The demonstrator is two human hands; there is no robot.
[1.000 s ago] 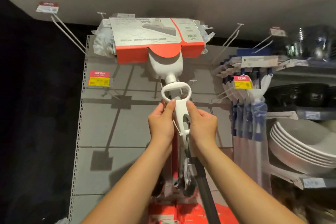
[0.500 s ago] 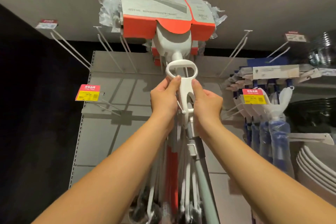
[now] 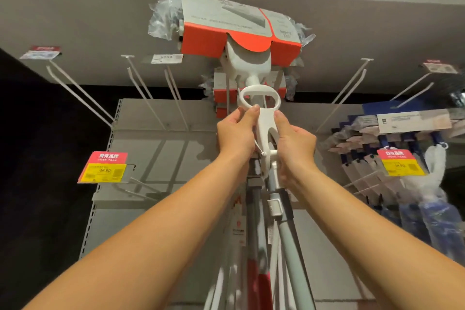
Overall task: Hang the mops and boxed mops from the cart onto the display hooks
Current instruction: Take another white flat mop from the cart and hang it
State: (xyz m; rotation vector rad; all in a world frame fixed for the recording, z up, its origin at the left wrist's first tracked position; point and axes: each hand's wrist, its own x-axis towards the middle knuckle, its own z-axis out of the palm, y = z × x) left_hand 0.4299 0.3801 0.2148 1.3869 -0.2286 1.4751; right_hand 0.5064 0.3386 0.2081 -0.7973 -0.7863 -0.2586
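Two-handed, held the mop (image 3: pixel 289 241) raised at centre, pole running down and near. Gripped its white handle (image 3: pixel 264 128) just below the loop with the left hand (image 3: pixel 235 134) on the left side and the right hand (image 3: pixel 295 145) on the right, fingers (image 3: pixel 280 118) curled around it. Had the mop head (image 3: pixel 239 30), sleeved in orange-and-grey card, up high in front of hung mops (image 3: pixel 224 89), between bare display hooks (image 3: pixel 348 85). Noted a yellow price tag (image 3: pixel 104 167) left.

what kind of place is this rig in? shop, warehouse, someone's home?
Most likely a retail shop aisle, housewares. Red-and-yellow price tag, long wire display hooks on a slotted back panel, and a boxed mop in retail packaging, with more bagged stock hung alongside.
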